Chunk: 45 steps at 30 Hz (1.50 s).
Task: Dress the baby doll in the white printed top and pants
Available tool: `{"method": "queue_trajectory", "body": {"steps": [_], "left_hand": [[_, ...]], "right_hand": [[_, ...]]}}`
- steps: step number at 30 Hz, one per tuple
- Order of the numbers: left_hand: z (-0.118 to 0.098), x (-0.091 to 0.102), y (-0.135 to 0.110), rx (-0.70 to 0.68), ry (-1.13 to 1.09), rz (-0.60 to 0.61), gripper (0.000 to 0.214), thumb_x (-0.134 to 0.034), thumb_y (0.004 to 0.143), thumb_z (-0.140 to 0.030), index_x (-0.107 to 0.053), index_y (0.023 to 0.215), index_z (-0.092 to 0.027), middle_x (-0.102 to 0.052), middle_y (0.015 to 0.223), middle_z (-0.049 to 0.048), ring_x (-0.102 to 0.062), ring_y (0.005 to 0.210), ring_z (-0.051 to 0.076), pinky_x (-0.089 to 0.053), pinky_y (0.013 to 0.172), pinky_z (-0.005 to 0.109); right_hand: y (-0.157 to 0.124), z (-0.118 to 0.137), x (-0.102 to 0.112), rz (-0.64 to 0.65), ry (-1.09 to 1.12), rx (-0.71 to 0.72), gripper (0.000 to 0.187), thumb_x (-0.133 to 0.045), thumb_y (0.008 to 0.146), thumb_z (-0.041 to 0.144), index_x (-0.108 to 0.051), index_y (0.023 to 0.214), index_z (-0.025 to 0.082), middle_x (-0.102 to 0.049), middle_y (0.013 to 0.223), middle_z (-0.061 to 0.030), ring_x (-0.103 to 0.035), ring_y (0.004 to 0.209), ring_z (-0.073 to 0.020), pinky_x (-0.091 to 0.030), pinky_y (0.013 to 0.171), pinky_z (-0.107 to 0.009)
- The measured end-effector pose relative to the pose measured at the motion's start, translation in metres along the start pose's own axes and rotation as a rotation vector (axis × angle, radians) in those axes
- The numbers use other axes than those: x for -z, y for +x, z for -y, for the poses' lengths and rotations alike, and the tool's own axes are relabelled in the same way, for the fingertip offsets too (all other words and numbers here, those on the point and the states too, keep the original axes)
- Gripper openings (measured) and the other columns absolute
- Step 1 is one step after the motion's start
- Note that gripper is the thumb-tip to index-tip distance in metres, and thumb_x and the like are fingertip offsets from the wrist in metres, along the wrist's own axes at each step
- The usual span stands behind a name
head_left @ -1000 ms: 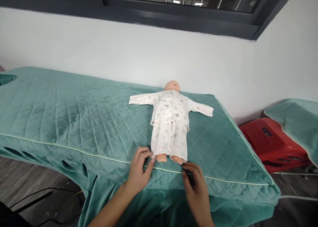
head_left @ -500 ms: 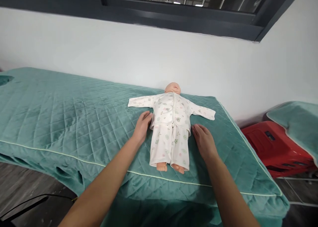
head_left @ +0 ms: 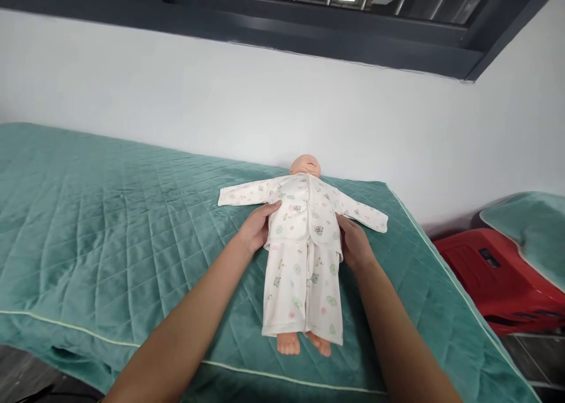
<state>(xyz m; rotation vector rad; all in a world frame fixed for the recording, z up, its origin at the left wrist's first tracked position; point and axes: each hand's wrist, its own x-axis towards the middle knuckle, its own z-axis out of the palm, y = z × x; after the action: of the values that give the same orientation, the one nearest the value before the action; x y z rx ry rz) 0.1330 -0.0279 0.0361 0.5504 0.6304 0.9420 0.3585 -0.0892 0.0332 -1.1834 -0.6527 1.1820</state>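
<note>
A baby doll (head_left: pixel 304 215) in a white printed jacket and matching trousers lies on its back on the green quilted bed cover (head_left: pixel 145 232), head toward the wall, sleeves spread out to both sides. Its bare feet stick out of the trouser legs. My left hand (head_left: pixel 258 226) holds the doll's side at the waist, thumb on the jacket front and fingers hidden behind. On the opposite side my right hand (head_left: pixel 353 238) clasps the torso just below the sleeve, its fingertips partly hidden by the jacket.
A white wall (head_left: pixel 220 97) rises behind the bed, with a dark window frame (head_left: pixel 318 38) above. To the right, beyond the bed's edge, stands a red plastic object (head_left: pixel 494 273) partly under a green cloth (head_left: pixel 529 226).
Both hands have moved in from beside the doll to hold its torso. The camera view has come closer, so the doll looks larger.
</note>
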Motion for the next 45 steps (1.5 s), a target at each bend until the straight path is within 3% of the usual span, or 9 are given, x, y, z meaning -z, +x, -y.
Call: {"method": "queue_trajectory", "body": {"steps": [6, 10, 13, 17, 24, 29, 33, 38, 45], "left_hand": [[-0.003, 0.001, 0.018, -0.028, -0.001, 0.005, 0.034, -0.076, 0.079, -0.023, -0.072, 0.109, -0.008, -0.077, 0.106, 0.0138, -0.073, 0.101, 0.028, -0.058, 0.098, 0.039], [-0.002, 0.006, 0.020, -0.023, -0.039, -0.006, 0.032, -0.072, 0.083, -0.027, -0.072, 0.110, -0.010, -0.077, 0.108, 0.0139, -0.070, 0.110, 0.031, -0.055, 0.104, 0.043], [-0.005, 0.007, 0.022, -0.043, -0.097, -0.031, 0.033, -0.065, 0.089, -0.033, -0.069, 0.114, -0.012, -0.075, 0.110, 0.0141, -0.069, 0.114, 0.032, -0.055, 0.104, 0.046], [-0.011, 0.015, 0.029, -0.133, -0.231, -0.112, 0.034, -0.059, 0.093, -0.033, -0.063, 0.119, -0.012, -0.072, 0.115, 0.0161, -0.068, 0.116, 0.029, -0.056, 0.103, 0.042], [-0.028, 0.037, 0.034, -0.258, -0.395, -0.227, 0.038, -0.051, 0.098, -0.036, -0.055, 0.128, -0.012, -0.067, 0.125, 0.0190, -0.065, 0.120, 0.025, -0.055, 0.103, 0.038], [-0.047, 0.052, 0.035, -0.386, -0.396, -0.296, 0.031, -0.044, 0.102, -0.038, -0.061, 0.116, -0.017, -0.072, 0.115, 0.0134, -0.064, 0.121, 0.023, -0.054, 0.103, 0.039], [-0.055, 0.062, 0.039, -0.442, -0.394, -0.356, 0.037, -0.032, 0.106, -0.039, -0.062, 0.110, -0.018, -0.071, 0.118, 0.0100, -0.062, 0.123, 0.020, -0.053, 0.104, 0.040], [-0.055, 0.064, 0.040, -0.442, -0.399, -0.402, 0.039, -0.025, 0.107, -0.032, -0.061, 0.114, -0.018, -0.068, 0.127, 0.0109, -0.061, 0.126, 0.020, -0.053, 0.104, 0.041], [-0.059, 0.062, 0.040, -0.507, -0.401, -0.520, 0.034, -0.030, 0.105, -0.022, -0.062, 0.116, -0.017, -0.068, 0.127, 0.0119, -0.061, 0.126, 0.019, -0.056, 0.099, 0.034]], "right_hand": [[0.016, -0.004, -0.006, -0.017, 0.010, 0.030, 0.033, -0.082, 0.070, 0.039, -0.074, 0.095, 0.020, -0.079, 0.090, -0.0053, -0.072, 0.098, -0.0295, -0.061, 0.082, -0.039], [0.016, -0.005, -0.001, -0.015, 0.061, -0.054, 0.029, -0.074, 0.078, 0.042, -0.072, 0.097, 0.021, -0.078, 0.091, -0.0063, -0.072, 0.101, -0.0303, -0.061, 0.086, -0.043], [0.017, 0.001, 0.005, 0.050, 0.145, -0.117, 0.030, -0.068, 0.082, 0.047, -0.070, 0.097, 0.022, -0.076, 0.098, -0.0084, -0.070, 0.109, -0.0306, -0.060, 0.092, -0.045], [0.024, 0.004, 0.013, 0.134, 0.239, -0.093, 0.033, -0.061, 0.088, 0.047, -0.066, 0.107, 0.020, -0.072, 0.111, -0.0113, -0.065, 0.120, -0.0305, -0.059, 0.097, -0.049], [0.036, 0.006, 0.034, -0.011, 0.515, -0.002, 0.024, -0.050, 0.092, 0.025, -0.057, 0.114, 0.018, -0.066, 0.124, -0.0125, -0.063, 0.123, -0.0183, -0.055, 0.104, -0.037], [0.044, 0.015, 0.047, -0.030, 0.516, 0.066, 0.022, -0.052, 0.089, 0.025, -0.058, 0.110, 0.021, -0.069, 0.119, -0.0104, -0.064, 0.119, -0.0197, -0.054, 0.105, -0.041], [0.050, 0.019, 0.056, -0.034, 0.537, 0.116, 0.024, -0.051, 0.088, 0.023, -0.060, 0.110, 0.020, -0.069, 0.120, -0.0097, -0.064, 0.119, -0.0198, -0.054, 0.106, -0.041], [0.050, 0.021, 0.061, -0.052, 0.509, 0.110, 0.024, -0.049, 0.089, 0.021, -0.061, 0.109, 0.020, -0.069, 0.121, -0.0095, -0.064, 0.120, -0.0197, -0.054, 0.106, -0.043], [0.047, 0.026, 0.060, -0.114, 0.531, 0.139, 0.025, -0.047, 0.087, 0.019, -0.062, 0.107, 0.020, -0.070, 0.121, -0.0084, -0.064, 0.120, -0.0199, -0.056, 0.103, -0.042]]}}
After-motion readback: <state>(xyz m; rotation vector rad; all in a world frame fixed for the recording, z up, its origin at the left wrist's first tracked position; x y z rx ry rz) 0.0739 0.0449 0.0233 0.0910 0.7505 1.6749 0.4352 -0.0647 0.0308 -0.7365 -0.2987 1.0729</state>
